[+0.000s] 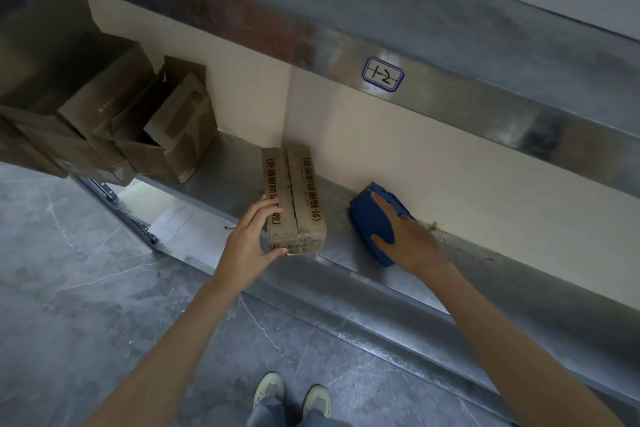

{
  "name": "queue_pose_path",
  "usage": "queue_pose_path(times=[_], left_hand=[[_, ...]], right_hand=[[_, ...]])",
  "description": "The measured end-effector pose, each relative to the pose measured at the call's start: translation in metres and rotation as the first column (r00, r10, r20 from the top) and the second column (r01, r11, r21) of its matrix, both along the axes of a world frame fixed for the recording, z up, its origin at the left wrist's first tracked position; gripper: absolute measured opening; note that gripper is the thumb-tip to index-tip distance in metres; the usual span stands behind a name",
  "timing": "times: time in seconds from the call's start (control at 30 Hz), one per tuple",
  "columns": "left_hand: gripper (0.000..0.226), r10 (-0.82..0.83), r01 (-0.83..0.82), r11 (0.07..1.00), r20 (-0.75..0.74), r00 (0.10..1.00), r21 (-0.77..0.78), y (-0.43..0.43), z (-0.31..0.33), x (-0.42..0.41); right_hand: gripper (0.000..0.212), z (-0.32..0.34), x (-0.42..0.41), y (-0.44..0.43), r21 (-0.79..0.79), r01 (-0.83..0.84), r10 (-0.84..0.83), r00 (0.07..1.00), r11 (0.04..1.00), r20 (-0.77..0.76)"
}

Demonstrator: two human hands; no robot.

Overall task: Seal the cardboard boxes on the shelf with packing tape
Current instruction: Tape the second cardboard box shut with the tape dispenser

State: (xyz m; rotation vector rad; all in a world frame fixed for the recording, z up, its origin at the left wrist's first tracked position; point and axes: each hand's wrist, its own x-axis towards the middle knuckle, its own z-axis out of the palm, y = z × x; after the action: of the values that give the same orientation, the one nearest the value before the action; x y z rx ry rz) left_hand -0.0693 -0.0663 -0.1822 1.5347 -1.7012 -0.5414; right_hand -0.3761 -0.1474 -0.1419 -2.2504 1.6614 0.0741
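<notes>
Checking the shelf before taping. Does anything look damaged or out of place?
The small box in the left hand has a scuffed, dirty near end. Left on the shelf, an open box has flaps sticking up unevenly. A frayed tuft lies by the wall, beside the right hand gripping the tape dispenser.

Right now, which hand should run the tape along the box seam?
The right hand: it holds the blue tape dispenser, while the left hand grips and steadies the box.
</notes>
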Motion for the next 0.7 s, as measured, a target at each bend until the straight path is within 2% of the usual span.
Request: queue_pose_path(times=[0.1, 0.17, 0.2, 0.27, 0.37, 0.47, 0.6, 0.7], left_hand=[[0.077, -0.031, 0.03, 1.0, 0.029, 0.999, 0.004, 0.001, 0.002, 0.004], [0.075, -0.05, 0.051, 0.999, 0.048, 0.998, -0.004, 0.001, 0.003, 0.007], [0.073, -0.058, 0.058, 0.998, 0.054, 0.997, -0.009, 0.0, 0.004, 0.009], [0.069, -0.068, 0.07, 0.997, 0.076, 0.995, -0.021, -0.003, 0.006, 0.011], [0.067, -0.07, 0.078, 0.996, 0.14, 0.988, -0.052, -0.007, 0.007, 0.014], [0.066, -0.085, 0.094, 0.994, 0.141, 0.986, -0.059, -0.009, 0.008, 0.011], [0.064, -0.111, 0.122, 0.99, 0.142, 0.984, -0.07, -0.009, 0.006, 0.014], [0.064, -0.129, 0.14, 0.988, 0.146, 0.981, -0.068, -0.011, 0.003, 0.02]], right_hand=[[0.079, 0.012, 0.001, 0.002, -0.02, 0.055, -0.054, 0.998, 0.998, 0.023], [0.076, 0.018, 0.004, 0.004, -0.126, 0.017, -0.02, 0.999, 0.992, -0.028], [0.074, 0.021, 0.006, 0.006, -0.187, -0.024, 0.021, 1.0, 0.982, -0.018], [0.068, 0.026, 0.018, 0.009, -0.258, -0.113, 0.144, 0.984, 0.96, 0.104], [0.065, 0.027, 0.046, 0.012, -0.289, -0.275, 0.355, 0.892, 0.917, 0.278], [0.068, 0.018, 0.072, 0.011, -0.312, -0.394, 0.485, 0.817, 0.865, 0.313], [0.071, 0.006, 0.087, 0.008, -0.259, -0.4, 0.47, 0.816, 0.879, 0.336], [0.059, -0.001, 0.086, 0.007, -0.281, -0.362, 0.451, 0.801, 0.889, 0.395]])
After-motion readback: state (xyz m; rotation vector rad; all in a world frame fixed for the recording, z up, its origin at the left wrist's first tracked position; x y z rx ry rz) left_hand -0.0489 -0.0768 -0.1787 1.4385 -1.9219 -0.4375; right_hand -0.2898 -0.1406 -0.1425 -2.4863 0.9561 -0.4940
